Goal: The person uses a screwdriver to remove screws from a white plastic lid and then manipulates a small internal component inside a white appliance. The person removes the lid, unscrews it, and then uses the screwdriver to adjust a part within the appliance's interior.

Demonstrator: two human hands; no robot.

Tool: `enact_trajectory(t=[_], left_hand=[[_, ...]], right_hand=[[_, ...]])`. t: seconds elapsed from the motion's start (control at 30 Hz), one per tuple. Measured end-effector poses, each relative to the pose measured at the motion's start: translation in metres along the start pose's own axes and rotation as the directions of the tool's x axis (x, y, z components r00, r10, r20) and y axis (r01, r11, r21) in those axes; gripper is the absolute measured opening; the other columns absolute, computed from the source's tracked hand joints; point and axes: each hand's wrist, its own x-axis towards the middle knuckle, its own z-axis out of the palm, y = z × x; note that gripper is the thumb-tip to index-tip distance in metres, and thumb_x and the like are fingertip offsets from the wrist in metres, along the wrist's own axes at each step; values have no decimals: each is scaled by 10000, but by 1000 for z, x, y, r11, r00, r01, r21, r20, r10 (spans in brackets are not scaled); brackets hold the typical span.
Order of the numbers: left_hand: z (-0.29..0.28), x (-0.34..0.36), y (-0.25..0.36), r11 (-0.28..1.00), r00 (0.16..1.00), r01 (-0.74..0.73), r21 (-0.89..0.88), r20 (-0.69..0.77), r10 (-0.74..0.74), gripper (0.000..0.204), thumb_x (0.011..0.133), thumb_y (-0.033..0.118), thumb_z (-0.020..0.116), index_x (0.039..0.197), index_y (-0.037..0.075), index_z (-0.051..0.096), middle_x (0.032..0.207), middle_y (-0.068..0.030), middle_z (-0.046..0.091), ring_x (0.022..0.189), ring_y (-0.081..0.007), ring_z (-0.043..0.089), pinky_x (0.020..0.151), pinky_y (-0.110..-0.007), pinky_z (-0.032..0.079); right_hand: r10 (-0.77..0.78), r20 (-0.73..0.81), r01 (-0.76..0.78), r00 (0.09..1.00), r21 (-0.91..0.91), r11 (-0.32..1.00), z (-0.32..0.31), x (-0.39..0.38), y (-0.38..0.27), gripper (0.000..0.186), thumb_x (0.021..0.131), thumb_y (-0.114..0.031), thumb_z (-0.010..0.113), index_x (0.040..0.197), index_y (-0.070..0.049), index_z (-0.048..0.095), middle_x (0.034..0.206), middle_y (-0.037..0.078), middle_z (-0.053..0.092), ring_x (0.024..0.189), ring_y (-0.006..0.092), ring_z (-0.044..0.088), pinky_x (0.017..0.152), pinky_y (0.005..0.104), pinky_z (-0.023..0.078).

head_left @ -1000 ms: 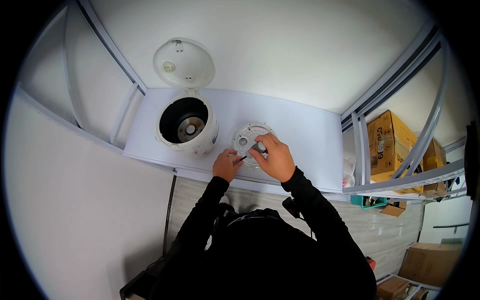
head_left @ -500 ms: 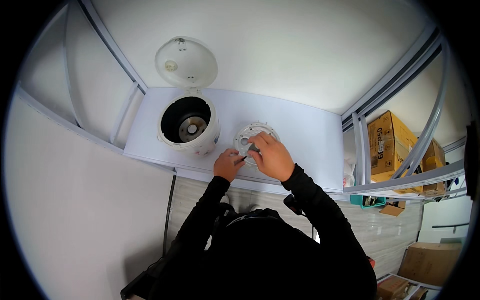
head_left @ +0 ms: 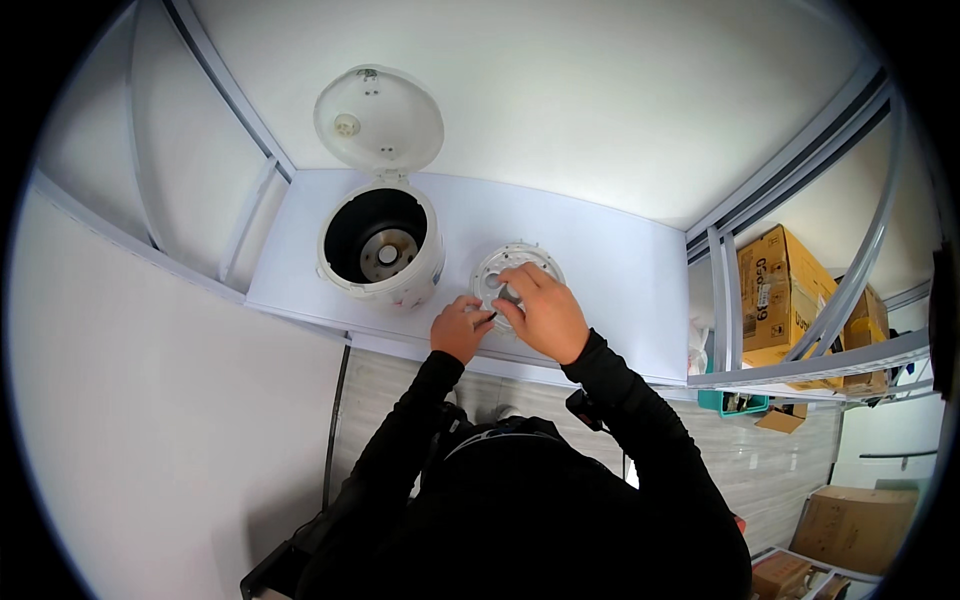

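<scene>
A round white plate with holes around its rim [head_left: 547, 262], which looks like a rice cooker's inner lid, lies on the table in front of me. Over its near part, my right hand [head_left: 548, 312] curls around a short grey tool [head_left: 509, 296] that looks like a screwdriver. My left hand [head_left: 459, 328] is closed in a pinch at the plate's near left edge, beside the tool's dark end [head_left: 491, 317]. Whatever sits between those fingertips is too small to make out. To their left stands a white rice cooker [head_left: 432, 262], its lid [head_left: 390, 120] raised and its dark inside showing a round metal heating plate [head_left: 389, 255].
The white table [head_left: 630, 290] backs against a pale wall. At the right stands a metal frame [head_left: 722, 300], with a yellow carton [head_left: 785, 290] beyond it. A teal bin [head_left: 732, 403] and an opened cardboard box [head_left: 781, 417] sit lower, on the floor side.
Both hands stay over the plate, and the right fingers have shifted slightly around the grey tool. The whole view has moved a little; the cooker has stayed in place.
</scene>
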Motion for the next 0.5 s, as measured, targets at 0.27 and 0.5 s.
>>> enact_trajectory(t=[0.27, 0.5], left_hand=[[-2, 2, 1, 999, 999, 20, -26, 29, -19, 150, 838, 266, 805, 955, 172, 811, 1188, 28, 668, 1005, -254, 661, 847, -417, 542], [-2, 2, 1, 998, 999, 36, -50, 33, -35, 149, 839, 275, 804, 953, 179, 810, 1187, 26, 668, 1007, -256, 662, 842, -426, 541]], right_hand=[[110, -43, -109, 993, 20, 994, 7, -4, 0, 332, 858, -189, 821, 1097, -42, 645, 954, 133, 656, 746, 353, 665, 649, 421, 541], [-8, 42, 10, 999, -55, 998, 1, 1, -7, 305, 856, -107, 775, 1122, -44, 638, 1000, 133, 631, 863, 366, 657, 732, 441, 540]])
